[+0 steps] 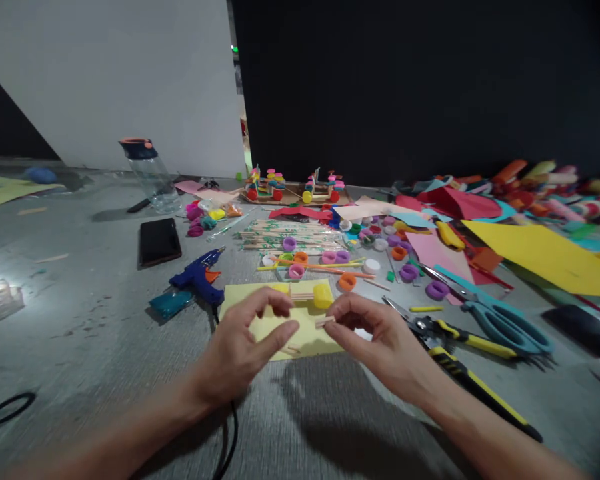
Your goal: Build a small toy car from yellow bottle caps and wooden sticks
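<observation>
My right hand (387,343) pinches a short piece of wooden stick (323,323) between thumb and fingertips. Across from it, my left hand (237,337) has its thumb and forefinger apart, with nothing visible between them. Both hands hover over a sheet of pale yellow paper (310,341). Just behind the fingers, a yellow bottle cap (323,296) sits at the right end of some thin wooden sticks (303,296). More yellow shows at their left end, partly hidden by my left hand. A few tiny stick bits (293,349) lie on the paper.
A blue hot glue gun (199,279), a phone (159,241) and a water bottle (153,177) are on the left. Pliers (460,337) and scissors (505,320) lie right. Behind are wooden sticks (285,233), bottle caps (409,273) and small built models (324,187).
</observation>
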The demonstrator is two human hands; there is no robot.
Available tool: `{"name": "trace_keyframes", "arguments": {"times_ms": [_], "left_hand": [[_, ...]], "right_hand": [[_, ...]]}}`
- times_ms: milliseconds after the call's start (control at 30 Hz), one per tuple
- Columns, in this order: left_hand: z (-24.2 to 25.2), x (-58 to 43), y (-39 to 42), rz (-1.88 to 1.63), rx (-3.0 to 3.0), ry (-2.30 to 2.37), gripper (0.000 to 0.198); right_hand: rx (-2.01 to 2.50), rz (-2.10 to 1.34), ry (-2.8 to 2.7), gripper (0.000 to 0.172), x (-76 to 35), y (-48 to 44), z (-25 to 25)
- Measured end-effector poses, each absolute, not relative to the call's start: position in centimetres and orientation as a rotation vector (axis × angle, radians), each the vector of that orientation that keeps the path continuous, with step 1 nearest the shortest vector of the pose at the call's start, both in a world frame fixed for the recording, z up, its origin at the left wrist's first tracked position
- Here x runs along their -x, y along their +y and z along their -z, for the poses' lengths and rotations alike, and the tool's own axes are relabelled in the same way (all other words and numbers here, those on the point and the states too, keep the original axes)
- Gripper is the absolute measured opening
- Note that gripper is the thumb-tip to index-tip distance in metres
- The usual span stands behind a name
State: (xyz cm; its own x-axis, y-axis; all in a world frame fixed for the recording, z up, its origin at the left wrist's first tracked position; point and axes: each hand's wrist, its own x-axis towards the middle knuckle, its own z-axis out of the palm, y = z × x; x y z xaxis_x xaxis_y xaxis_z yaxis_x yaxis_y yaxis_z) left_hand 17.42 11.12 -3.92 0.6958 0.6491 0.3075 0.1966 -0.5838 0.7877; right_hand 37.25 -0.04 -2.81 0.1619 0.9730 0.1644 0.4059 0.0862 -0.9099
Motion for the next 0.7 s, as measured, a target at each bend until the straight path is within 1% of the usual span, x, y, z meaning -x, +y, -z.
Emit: {"name": "trace_keyframes", "arguments": {"times_ms": [67, 133, 167, 233, 367, 533, 700], "left_hand": [[4.1, -17.3, 12.4, -0.826, -2.356, 0.753, 0.034], [4.6, -17.5, 13.7, -0.734, -2.513, 0.767, 0.051], [4.9, -17.7, 14.2, -0.689, -2.545, 0.749, 0.056], [5.3, -18.3, 14.9, -0.627, -2.584, 0.725, 0.059], [5.4, -19.2, 14.8, -0.543, -2.620, 0.753, 0.057], [4.2, -19.1, 13.2, -0.442, -2.574, 0.807, 0.057], [3.3, -18.6, 10.9, -0.336, -2.480, 0.779, 0.062]], "right_hand": [[1.528, -0.689, -1.384, 0.015, -38.1, 0.1, 2.8], [1.572, -0.632, -1.377, 0.016, -39.0, 0.3, 2.8], [1.593, -0.610, -1.380, 0.017, -39.3, 0.4, 2.9], [1.634, -0.575, -1.389, 0.020, -39.8, 0.7, 3.0], [1.703, -0.542, -1.430, 0.020, -40.1, 1.2, 3.5], [1.781, -0.550, -1.497, 0.018, -40.0, 1.5, 4.2], [1.760, -0.563, -1.536, 0.016, -39.8, 1.6, 4.4]]}}
